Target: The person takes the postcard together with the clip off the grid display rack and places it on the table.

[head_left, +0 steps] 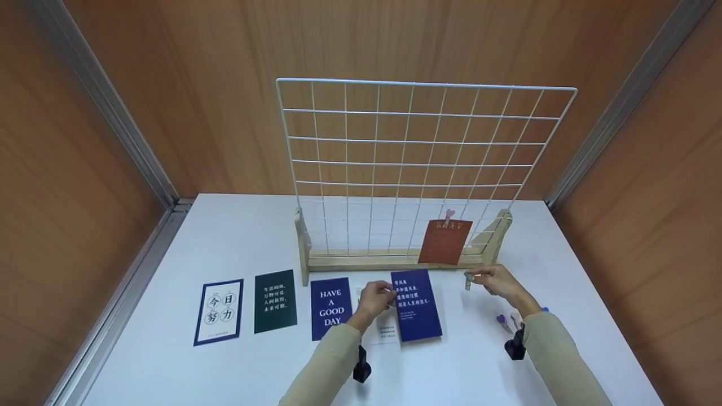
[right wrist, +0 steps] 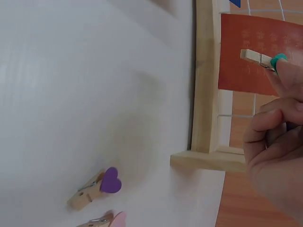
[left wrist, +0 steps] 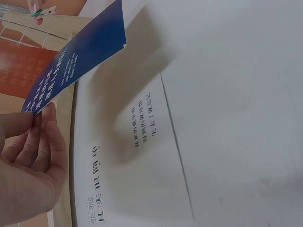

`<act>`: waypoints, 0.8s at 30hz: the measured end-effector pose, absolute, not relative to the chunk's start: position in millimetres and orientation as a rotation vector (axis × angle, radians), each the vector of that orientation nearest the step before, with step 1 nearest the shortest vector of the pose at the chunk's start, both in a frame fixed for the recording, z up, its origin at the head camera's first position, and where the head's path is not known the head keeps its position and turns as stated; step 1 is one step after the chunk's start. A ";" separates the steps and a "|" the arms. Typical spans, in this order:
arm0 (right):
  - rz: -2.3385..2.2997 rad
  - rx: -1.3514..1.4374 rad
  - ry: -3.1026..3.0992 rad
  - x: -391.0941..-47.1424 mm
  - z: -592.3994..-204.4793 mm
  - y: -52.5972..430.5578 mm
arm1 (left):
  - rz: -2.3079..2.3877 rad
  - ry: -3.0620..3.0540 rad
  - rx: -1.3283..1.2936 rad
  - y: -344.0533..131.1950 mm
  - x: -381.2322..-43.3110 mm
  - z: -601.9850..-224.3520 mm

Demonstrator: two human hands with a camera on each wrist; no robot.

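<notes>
My left hand (head_left: 375, 300) pinches a blue card (head_left: 417, 305) with white lettering by its left edge. In the left wrist view the blue card (left wrist: 78, 59) is lifted and tilted, casting a shadow over a white card (left wrist: 128, 142) on the table. My right hand (head_left: 499, 282) pinches a small wooden clothespin (right wrist: 255, 57) with a green decoration between thumb and finger. Behind both hands stands a white wire grid (head_left: 412, 141) on a wooden base (head_left: 366, 262). A red card (head_left: 445, 242) hangs low on the grid from a clothespin with a pink heart (head_left: 449, 215).
Left of the hands lie a blue "HAVE A GOOD DAY" card (head_left: 330, 301), a dark green card (head_left: 275, 301) and a blue-bordered white card (head_left: 219, 312). By the right forearm are clothespins with a purple heart (right wrist: 111, 180) and a pink heart (right wrist: 118, 220). Wooden walls (head_left: 84, 141) enclose the table.
</notes>
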State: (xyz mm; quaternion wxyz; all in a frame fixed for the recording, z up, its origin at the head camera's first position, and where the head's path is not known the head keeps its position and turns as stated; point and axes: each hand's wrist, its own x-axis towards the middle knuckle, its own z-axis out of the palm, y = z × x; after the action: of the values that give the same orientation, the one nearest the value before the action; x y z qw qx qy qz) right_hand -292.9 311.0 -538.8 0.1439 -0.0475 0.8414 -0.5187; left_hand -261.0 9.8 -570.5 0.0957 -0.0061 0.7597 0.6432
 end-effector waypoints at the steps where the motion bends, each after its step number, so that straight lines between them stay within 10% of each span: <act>1: -1.480 -0.137 2.425 -291.6 -540.4 313.8 | 1.904 2.248 -0.029 10.7 -260.1 -571.2; 24: -1.335 0.172 2.422 -272.1 -563.4 355.5 | 1.848 2.248 -0.157 24.6 -245.4 -588.5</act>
State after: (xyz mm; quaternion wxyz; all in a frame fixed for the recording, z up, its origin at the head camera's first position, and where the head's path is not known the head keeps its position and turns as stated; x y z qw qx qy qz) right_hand -272.1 355.5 -563.4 0.1845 0.0610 0.8591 -0.4735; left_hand -245.4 24.6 -588.5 0.1130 -0.0535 0.7664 0.6301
